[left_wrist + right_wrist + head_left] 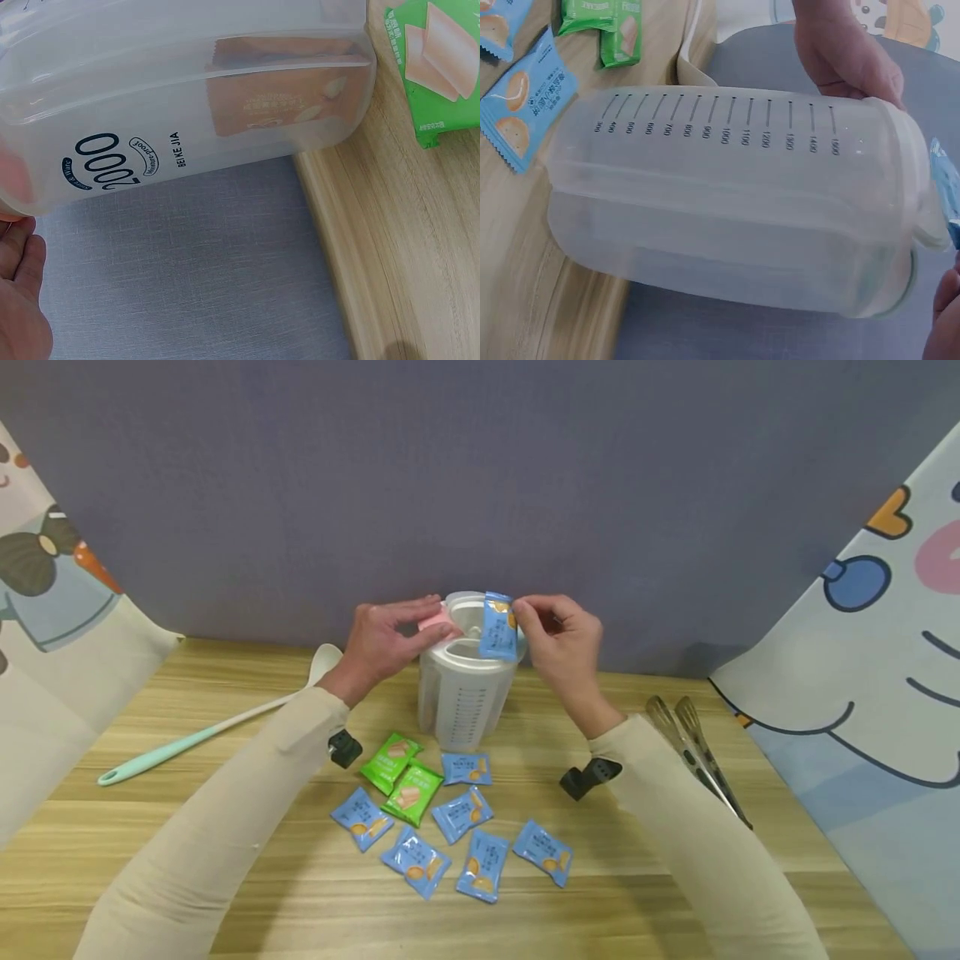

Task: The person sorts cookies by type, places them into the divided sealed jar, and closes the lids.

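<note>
A tall translucent storage container (467, 693) with a measuring scale stands upright on the table. At the left of its top, my left hand (384, 639) grips the rim, thumb and fingers around a pink piece (435, 617) there. My right hand (562, 643) pinches a blue biscuit packet (498, 628) by its right edge, above the container's open top. Inside the container, the left wrist view shows an orange-brown packet (285, 97) low down. Several blue packets (483, 864) and two green wafer packets (412, 792) lie in front of the container.
A white spoon with a mint handle (161, 757) lies at the left, partly behind the left forearm. Metal tongs (693, 743) lie at the right, near the right sleeve. A grey cloth wall (465, 477) rises behind the table (615, 910).
</note>
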Demonstrator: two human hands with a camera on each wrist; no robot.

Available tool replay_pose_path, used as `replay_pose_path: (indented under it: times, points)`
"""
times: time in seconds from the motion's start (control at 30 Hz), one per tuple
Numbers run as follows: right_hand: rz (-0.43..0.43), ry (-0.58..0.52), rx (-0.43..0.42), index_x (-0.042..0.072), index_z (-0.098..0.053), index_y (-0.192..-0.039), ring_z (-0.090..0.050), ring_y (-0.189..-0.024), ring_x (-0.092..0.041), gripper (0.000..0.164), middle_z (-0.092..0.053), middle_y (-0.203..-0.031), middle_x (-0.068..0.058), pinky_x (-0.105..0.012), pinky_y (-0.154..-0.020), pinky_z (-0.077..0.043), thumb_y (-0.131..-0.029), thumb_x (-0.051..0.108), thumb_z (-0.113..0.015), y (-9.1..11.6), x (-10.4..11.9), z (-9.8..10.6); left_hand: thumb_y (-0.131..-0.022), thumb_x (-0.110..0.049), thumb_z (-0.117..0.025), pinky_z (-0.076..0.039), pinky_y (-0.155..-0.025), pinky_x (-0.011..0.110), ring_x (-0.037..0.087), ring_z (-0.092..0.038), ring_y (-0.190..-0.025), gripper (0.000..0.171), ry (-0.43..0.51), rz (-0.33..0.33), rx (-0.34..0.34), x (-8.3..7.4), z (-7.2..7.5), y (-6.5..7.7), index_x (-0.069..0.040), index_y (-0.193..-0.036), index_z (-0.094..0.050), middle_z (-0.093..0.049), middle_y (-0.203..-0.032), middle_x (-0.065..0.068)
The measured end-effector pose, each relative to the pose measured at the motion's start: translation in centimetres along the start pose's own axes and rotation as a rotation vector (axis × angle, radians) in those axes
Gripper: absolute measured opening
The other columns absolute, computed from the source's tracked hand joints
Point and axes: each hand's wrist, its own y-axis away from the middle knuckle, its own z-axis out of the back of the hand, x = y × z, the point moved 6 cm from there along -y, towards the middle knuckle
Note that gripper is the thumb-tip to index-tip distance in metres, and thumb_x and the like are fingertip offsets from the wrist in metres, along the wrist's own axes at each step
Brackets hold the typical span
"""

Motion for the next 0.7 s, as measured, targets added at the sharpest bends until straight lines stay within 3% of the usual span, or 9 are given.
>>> replay_pose_path:
  times: [0.33, 0.53, 0.7]
  points:
    - [0.132, 0.108, -0.09, -0.011, -0.066, -0.076, -0.051, -0.057, -0.018, 0.005, -0.061, -0.068, -0.02, -0.019, -0.054, -0.041, -0.077, -0.014, -0.07, 0.4, 0.2, -0.6, -0.074, -0.021, -0.084, -0.051, -0.086, 0.037, 0.021, -0.065, -0.099, 0.035, 0.01, -0.014, -0.013, 0.0, 0.1, 0.0, -0.005, -0.102, -0.073, -0.067, -0.109, 0.007]
    - [0.119, 0.123, -0.093, -0.004, -0.07, -0.079, -0.053, -0.058, -0.015, 0.004, -0.064, -0.071, -0.011, -0.018, -0.055, -0.042, -0.08, -0.004, -0.073, 0.8, -2.2, -0.5, -0.075, -0.022, -0.083, -0.05, -0.087, 0.036, 0.02, -0.065, -0.1, 0.035, 0.001, -0.003, -0.007, 0.0, 0.2, 0.1, -0.005, -0.103, -0.072, -0.066, -0.109, 0.008]
    - [0.122, 0.117, -0.076, -0.002, -0.071, -0.081, -0.054, -0.06, -0.014, 0.004, -0.064, -0.073, -0.008, -0.019, -0.055, -0.044, -0.081, 0.0, -0.074, 0.9, -2.5, -0.7, -0.075, -0.02, -0.083, -0.05, -0.086, 0.036, 0.02, -0.065, -0.099, 0.034, 0.0, -0.008, -0.011, 0.0, 0.3, 0.1, -0.004, -0.103, -0.072, -0.067, -0.108, 0.008]
